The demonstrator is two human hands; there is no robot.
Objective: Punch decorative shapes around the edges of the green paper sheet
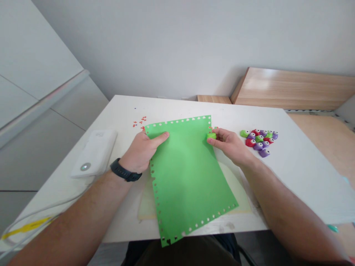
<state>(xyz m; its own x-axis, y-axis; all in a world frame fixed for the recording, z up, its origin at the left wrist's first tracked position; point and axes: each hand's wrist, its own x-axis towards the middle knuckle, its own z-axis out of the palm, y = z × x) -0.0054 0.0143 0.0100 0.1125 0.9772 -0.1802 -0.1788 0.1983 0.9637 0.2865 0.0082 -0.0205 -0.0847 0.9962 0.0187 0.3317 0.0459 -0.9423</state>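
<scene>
A green paper sheet [188, 173] with small shapes punched along its edges lies on the white table [299, 166]. My left hand [144, 149], with a dark watch on the wrist, grips the sheet's upper left edge, thumb lying on top. My right hand [231, 144] is closed on a small green craft punch [211, 136] set on the sheet's upper right edge. A pale sheet [235, 184] lies beneath the green one.
A pile of several small red, purple and green punches [259, 140] sits right of my right hand. Red paper bits [139, 122] lie near the sheet's top left corner. A white device [95, 152] with a cable rests at the left. Wooden furniture [291, 88] stands behind.
</scene>
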